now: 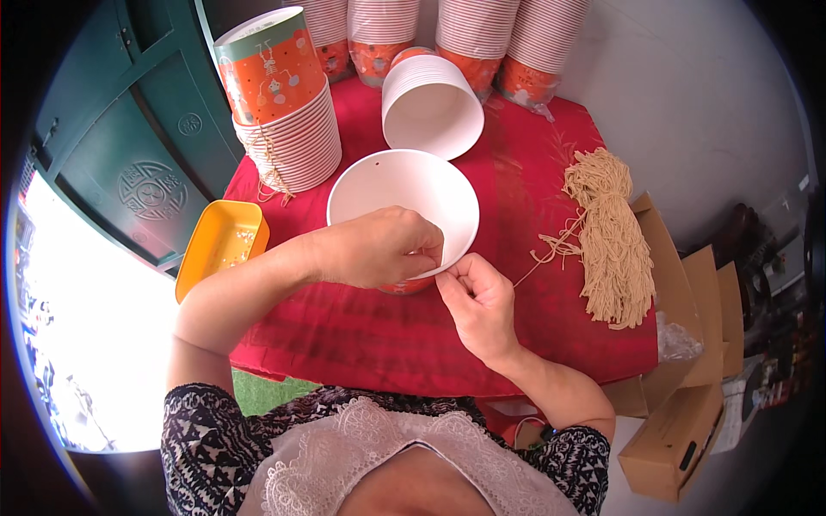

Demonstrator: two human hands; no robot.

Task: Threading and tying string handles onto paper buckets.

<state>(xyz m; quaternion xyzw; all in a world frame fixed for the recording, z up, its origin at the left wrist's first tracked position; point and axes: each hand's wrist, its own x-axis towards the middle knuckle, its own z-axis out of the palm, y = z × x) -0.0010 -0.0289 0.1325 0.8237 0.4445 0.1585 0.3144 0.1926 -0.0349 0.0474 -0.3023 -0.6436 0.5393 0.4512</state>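
Red tblcloth (527, 193) shows btwn tub (447, 193) & yarn (615, 249); R hand (478, 310) pinches tub edge, L hand (385, 247) hold unclear.

A paper tub (430, 193) is plain white inside, with a strip of orange-red showing outside below its rim. The surface (551, 344) wears a deep red cloth with faint gold-brown leafy marks. A stack of tubs (275, 103) shows a green band over orange, with pale cartoon figures and dots, above white rims. The cord bundle (615, 245) is beige, the small tray (211, 228) yellow-orange. The sleeves (211, 456) are black-and-white geometric; the lace collar (335, 439) seems off-white, though glare makes that uncertain.
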